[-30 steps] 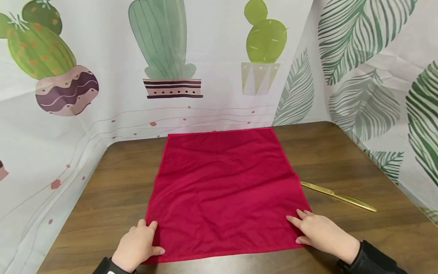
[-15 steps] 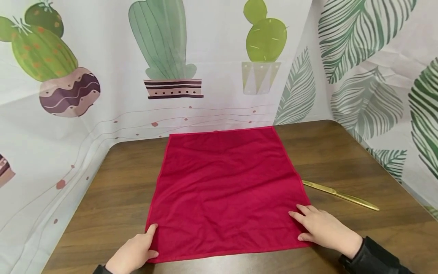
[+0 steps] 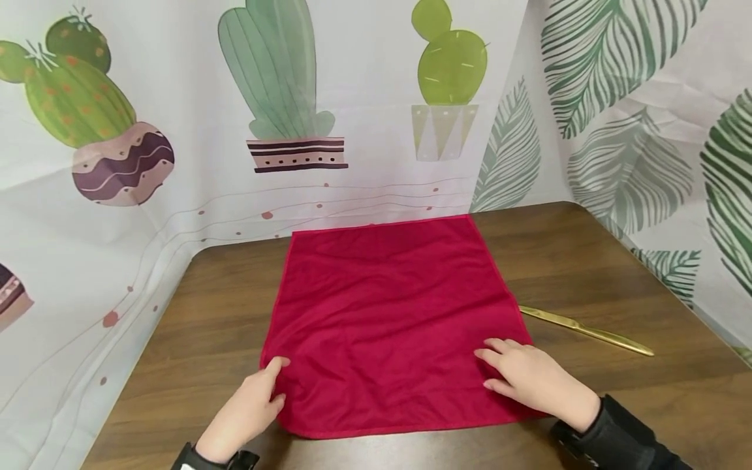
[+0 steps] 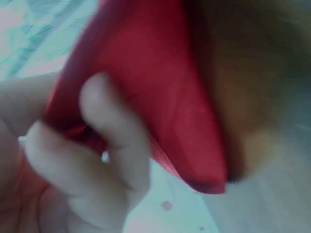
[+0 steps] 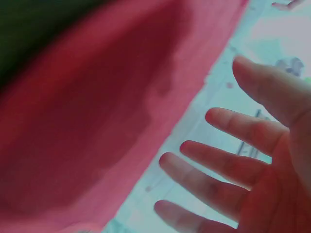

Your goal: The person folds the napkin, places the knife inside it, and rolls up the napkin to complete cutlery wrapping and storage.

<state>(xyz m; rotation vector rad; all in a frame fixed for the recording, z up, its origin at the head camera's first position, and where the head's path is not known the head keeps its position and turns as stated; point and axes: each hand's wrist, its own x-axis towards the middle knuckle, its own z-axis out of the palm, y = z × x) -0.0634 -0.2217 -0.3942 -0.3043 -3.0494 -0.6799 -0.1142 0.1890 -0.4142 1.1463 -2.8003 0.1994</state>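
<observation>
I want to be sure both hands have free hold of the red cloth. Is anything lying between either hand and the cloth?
Nothing visible does. The left hand pinches the cloth at its near left corner; the right hand lies flat on it. The gold knife lies beside the cloth's right edge.

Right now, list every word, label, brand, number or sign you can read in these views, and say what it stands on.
None: no view shows readable text.
Red cloth: plain, no label showing.
Gold knife: any stamp is too small to tell.
Backdrop: cactus and leaf prints only, no lettering.
Both wrist views are too blurred to read anything.
</observation>
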